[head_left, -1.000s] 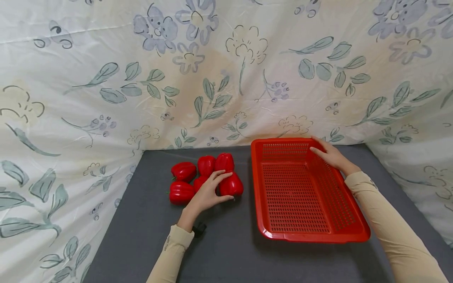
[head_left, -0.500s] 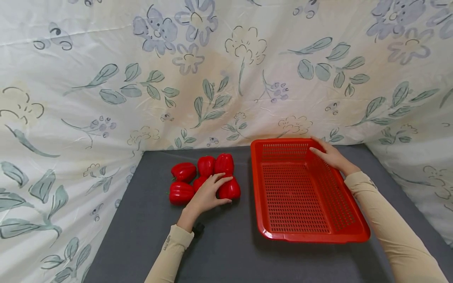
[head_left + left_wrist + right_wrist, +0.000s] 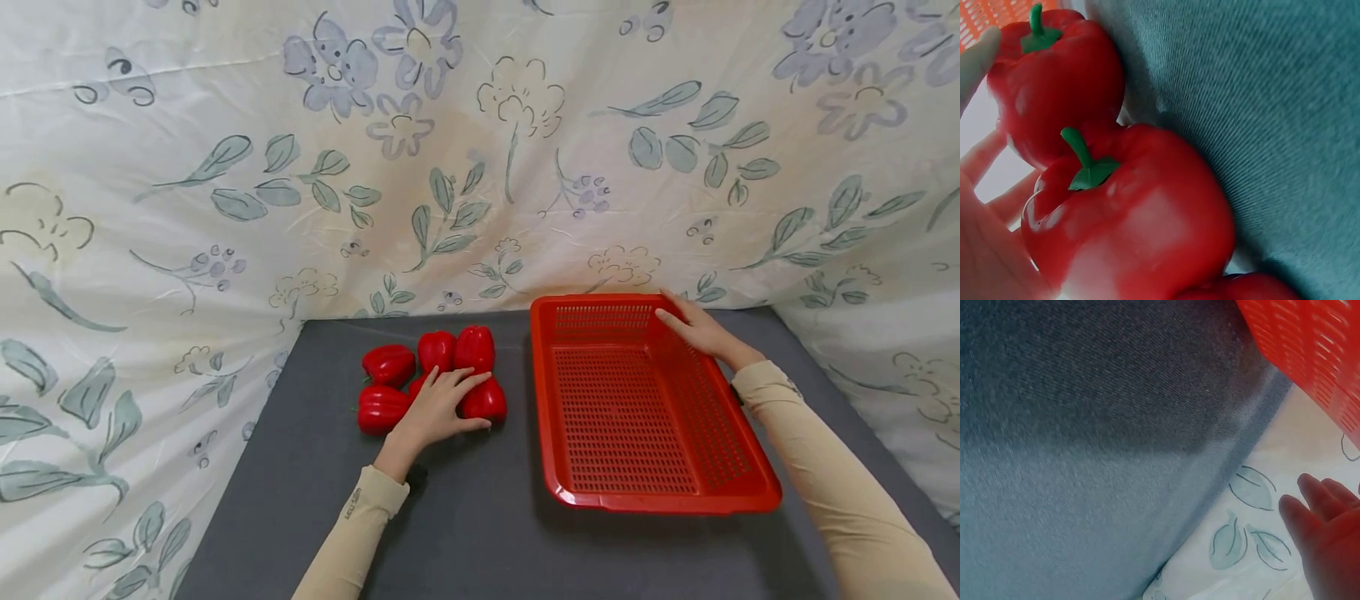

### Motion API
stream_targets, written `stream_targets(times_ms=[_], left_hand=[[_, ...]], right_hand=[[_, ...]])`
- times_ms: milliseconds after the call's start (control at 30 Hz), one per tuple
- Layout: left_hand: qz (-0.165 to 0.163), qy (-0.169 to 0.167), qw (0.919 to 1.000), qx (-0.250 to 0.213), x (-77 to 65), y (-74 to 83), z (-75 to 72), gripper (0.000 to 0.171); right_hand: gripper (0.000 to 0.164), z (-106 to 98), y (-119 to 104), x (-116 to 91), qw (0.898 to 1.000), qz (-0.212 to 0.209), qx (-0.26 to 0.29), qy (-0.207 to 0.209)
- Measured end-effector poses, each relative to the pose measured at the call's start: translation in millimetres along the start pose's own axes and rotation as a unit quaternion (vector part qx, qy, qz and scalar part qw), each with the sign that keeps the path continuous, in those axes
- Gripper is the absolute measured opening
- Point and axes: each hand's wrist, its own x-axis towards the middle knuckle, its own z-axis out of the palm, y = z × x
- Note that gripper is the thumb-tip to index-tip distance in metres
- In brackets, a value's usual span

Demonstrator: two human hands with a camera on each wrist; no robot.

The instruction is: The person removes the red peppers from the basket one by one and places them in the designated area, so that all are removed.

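Observation:
My left hand [image 3: 433,414] reaches over a cluster of glossy red bell peppers on the dark grey table. Its thumb and fingers span the right-hand bell pepper [image 3: 485,402]; one finger is splayed away to the left. In the left wrist view, the thumb lies at the top of that green-stemmed pepper [image 3: 1063,87], fingers along its far side. Another pepper [image 3: 1141,225] sits right by the palm. At the far right corner of a red plastic basket [image 3: 720,503], my right hand [image 3: 703,331] holds the rim, thumb inside and fingers outside. The basket has nothing in it.
More bell peppers [image 3: 384,408] sit left of and behind the left hand, close together. A floral cloth [image 3: 480,183] hangs behind and along both sides of the table [image 3: 480,550]. The basket takes up the table's right part.
The right-hand bell pepper has shifted slightly left, against the others, along with my left hand. One left finger has spread away from it. My right hand and the basket stay put.

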Motion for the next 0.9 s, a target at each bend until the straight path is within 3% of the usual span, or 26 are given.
stream_targets(times_ms=[267, 667, 900], left_hand=[[-0.010, -0.041, 0.9991, 0.008, 9.6, -3.0, -5.7, 0.080], [-0.008, -0.085, 0.9961, 0.024, 21.1, -8.9, -15.3, 0.080], [-0.016, -0.090, 0.9953, 0.032, 30.8, -23.6, -33.6, 0.076]], right_hand=[[0.072, -9, -3, 4, 0.999, 0.029, -0.025, -0.038], [0.071, -21, 2, 3, 0.997, 0.027, -0.055, -0.050], [0.073, -28, 6, 5, 0.990, 0.044, -0.125, -0.040]])
